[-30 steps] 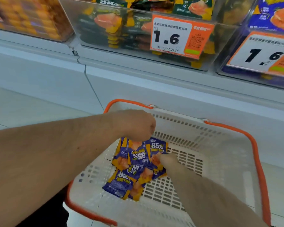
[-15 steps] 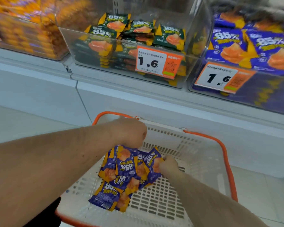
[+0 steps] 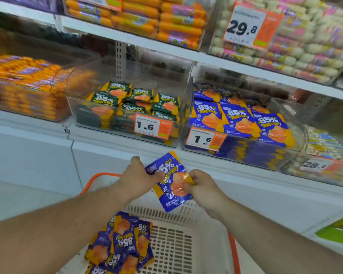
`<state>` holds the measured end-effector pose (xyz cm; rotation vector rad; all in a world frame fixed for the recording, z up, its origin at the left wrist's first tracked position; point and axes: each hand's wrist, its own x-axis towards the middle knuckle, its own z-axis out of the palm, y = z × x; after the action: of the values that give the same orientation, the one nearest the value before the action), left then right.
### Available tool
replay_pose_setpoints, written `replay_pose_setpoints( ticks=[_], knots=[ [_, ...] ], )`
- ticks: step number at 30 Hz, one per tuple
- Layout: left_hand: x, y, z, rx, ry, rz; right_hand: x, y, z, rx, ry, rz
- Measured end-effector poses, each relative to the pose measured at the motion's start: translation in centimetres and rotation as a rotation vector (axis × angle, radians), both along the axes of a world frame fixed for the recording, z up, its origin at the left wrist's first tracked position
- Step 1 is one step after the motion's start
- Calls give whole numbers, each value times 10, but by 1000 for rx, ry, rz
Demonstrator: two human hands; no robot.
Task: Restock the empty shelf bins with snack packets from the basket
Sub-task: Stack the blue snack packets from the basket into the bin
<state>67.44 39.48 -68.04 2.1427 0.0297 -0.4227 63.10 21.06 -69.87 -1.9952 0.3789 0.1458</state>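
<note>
Both hands have come up out of the white plastic basket with orange rim (image 3: 99, 176) since half a second ago, and they now hold a small bundle of blue-and-orange foil snack packets (image 3: 171, 181) in the air, above the basket and below the shelf edge. At that earlier moment the hands were down among the loose packets on the basket floor.

The left hand (image 3: 137, 175) grips the upper left part of the bundle, with the thumb lying over the front face. The right hand (image 3: 199, 182) pinches the right edge, its fingers curled round the foil. How many packets are in the bundle I cannot tell; at least one printed face shows.

A heap of the same blue packets (image 3: 121, 244) remains on the basket floor. The matching clear plastic bin with blue packets (image 3: 240, 123) stands on the shelf, up and to the right of the hands, beside the clear bin with green packets (image 3: 133, 107).

These packets look light and thin (the foil is glossy, so probably slippery). They seem soft and will bend, so a pinch on one corner may let the others slide out. I judge that holding across the flat faces, with the thumb in front and the fingers behind, is safer. The content may crush if it is squeezed hard.
</note>
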Motion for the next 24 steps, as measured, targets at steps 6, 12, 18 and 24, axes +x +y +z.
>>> replay_pose_setpoints(
  ticks=[6,12,18,24],
  knots=[
    [-19,-37,22,-575,10,8,-16,-13,55,268,-181,-94],
    [-7,-77,55,-631,-94,-10,-25,-42,81,364,-378,-241],
    [16,-120,76,-280,-416,-87,-11,-84,99,404,-420,-336],
    [55,-145,83,335,-1042,-186,12,-146,140,271,-501,-469]
  ],
)
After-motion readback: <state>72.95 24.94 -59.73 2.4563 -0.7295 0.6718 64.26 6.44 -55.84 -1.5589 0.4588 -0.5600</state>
